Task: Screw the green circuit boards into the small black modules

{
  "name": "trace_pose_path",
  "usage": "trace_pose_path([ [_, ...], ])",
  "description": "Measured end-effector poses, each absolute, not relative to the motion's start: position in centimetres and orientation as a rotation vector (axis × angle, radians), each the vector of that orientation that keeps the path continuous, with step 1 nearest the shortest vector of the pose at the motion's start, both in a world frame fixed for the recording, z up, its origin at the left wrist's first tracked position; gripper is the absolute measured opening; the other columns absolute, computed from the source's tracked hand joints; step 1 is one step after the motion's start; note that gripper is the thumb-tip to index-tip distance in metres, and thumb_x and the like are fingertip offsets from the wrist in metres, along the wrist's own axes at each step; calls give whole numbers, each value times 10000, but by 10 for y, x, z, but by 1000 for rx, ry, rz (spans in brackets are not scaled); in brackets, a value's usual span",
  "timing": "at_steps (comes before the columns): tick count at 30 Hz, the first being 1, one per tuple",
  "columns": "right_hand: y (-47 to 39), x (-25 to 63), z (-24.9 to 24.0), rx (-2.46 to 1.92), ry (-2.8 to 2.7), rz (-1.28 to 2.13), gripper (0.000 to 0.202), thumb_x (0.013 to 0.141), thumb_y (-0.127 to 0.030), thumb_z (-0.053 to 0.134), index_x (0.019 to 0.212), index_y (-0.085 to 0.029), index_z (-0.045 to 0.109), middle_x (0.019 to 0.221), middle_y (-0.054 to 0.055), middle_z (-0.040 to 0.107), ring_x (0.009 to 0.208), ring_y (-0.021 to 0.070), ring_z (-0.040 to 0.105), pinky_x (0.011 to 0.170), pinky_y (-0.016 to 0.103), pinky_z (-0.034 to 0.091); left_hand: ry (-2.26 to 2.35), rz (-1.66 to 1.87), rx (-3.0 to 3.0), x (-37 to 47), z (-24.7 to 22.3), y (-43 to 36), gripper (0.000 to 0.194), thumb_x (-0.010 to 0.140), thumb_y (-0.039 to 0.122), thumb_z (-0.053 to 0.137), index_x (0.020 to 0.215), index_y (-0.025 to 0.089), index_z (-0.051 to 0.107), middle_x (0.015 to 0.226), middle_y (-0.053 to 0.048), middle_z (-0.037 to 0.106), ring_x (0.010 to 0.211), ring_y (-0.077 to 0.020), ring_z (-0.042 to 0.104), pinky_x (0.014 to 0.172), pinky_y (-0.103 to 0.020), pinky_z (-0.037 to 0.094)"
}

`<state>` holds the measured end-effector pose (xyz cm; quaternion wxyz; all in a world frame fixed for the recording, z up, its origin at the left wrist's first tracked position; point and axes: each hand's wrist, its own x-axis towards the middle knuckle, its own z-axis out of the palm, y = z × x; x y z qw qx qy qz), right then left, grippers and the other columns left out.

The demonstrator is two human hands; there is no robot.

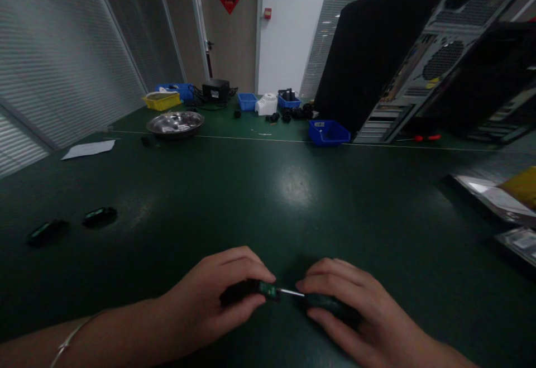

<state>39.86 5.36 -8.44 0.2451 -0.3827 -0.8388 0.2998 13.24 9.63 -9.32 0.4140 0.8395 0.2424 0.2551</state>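
At the bottom middle, my left hand [230,295] grips a small black device with a green circuit board [268,289] showing at its right end. My right hand [355,306] is closed around the dark handle of a screwdriver [292,292]. The thin metal shaft points left, and its tip meets the device's right end; whether it is inserted cannot be made out. Two similar dark pieces with green parts, one [99,216] nearer and one [47,232] farther left, lie on the green table [234,189].
A metal bowl [176,124] and white paper [89,149] are at the back left. A blue bin [329,133] stands at back centre-right, beside a large computer case [377,49]. Hard drives [494,195] lie at the right edge. Small bins and black parts line the back.
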Motion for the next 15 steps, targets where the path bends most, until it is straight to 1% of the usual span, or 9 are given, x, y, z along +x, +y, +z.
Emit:
trace_pose_path([
  [8, 54, 399, -87, -1043, -2304, 848, 227, 920, -109, 572, 1118, -211, 617, 1034, 65, 682, 941, 189, 649, 816, 313, 533, 616, 629, 2106, 132, -96, 96, 322, 856, 63, 610, 1144, 205, 627, 1029, -57, 674, 921, -156, 646, 803, -252, 524],
  [15, 53, 399, -83, -1023, -2311, 824, 216, 913, -105, 563, 1092, -209, 626, 1007, 69, 684, 919, 192, 655, 807, 312, 540, 621, 606, 2089, 131, -97, 96, 292, 844, 101, 660, 1116, 201, 630, 1030, -65, 676, 919, -169, 650, 810, -273, 527],
])
